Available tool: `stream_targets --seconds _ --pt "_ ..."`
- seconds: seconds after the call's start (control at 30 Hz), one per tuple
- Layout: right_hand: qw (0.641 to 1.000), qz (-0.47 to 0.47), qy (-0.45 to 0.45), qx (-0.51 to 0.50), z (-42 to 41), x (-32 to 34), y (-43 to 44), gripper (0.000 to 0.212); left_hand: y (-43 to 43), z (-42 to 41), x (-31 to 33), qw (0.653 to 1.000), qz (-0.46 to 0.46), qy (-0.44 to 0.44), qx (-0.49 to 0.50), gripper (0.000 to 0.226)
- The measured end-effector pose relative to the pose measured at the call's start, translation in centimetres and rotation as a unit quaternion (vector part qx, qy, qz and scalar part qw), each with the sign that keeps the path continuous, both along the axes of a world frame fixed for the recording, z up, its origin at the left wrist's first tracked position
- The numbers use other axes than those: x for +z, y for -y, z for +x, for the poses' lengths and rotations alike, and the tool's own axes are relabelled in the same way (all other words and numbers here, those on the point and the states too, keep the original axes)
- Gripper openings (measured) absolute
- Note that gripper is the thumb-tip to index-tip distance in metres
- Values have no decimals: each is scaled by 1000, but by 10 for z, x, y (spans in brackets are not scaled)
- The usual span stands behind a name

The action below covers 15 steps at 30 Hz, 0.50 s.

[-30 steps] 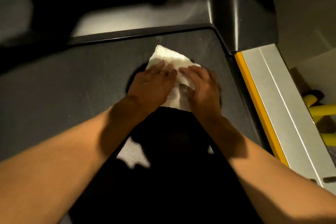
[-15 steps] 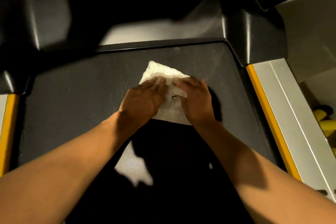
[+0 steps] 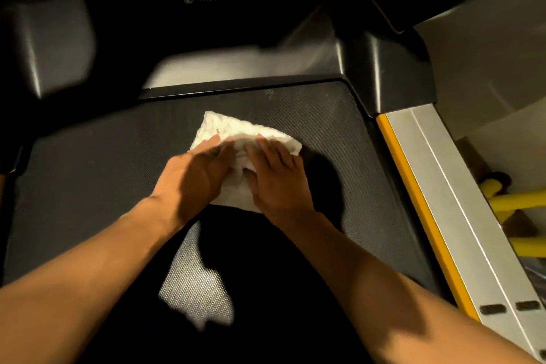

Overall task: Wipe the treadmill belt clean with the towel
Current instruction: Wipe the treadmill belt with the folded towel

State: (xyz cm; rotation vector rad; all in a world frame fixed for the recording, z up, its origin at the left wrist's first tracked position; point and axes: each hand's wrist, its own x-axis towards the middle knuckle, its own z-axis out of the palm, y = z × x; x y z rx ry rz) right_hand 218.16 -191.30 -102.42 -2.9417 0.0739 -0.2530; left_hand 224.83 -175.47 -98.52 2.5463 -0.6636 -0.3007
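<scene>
A white folded towel [image 3: 233,130] lies on the dark textured treadmill belt [image 3: 88,174], near the belt's front end and a little right of its middle. My left hand [image 3: 195,174] presses flat on the towel's left side with straight fingers. My right hand [image 3: 277,177] presses flat on its right side. Both palms cover the towel's near half; its far corner sticks out beyond the fingertips. My arms and head cast a deep shadow over the belt's near part.
The black motor cover [image 3: 266,23] with a logo closes the belt's front. A yellow strip [image 3: 413,201] and a silver side rail [image 3: 461,201] run along the right. Yellow bars [image 3: 520,201] lie on the floor beyond the rail.
Both hands have slid the towel back and to the left along the belt, away from the right front corner. The view has shifted, showing more of the motor cover.
</scene>
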Motion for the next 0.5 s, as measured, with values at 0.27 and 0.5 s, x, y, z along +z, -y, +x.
stream_targets --seconds 0.27,0.5 --pt "996 -11 -75 45 16 5 -22 51 -13 -5 19 997 71 31 -13 31" --pt "996 0 -62 66 11 -2 -32 53 -36 -19 22 995 96 -2 -25 54"
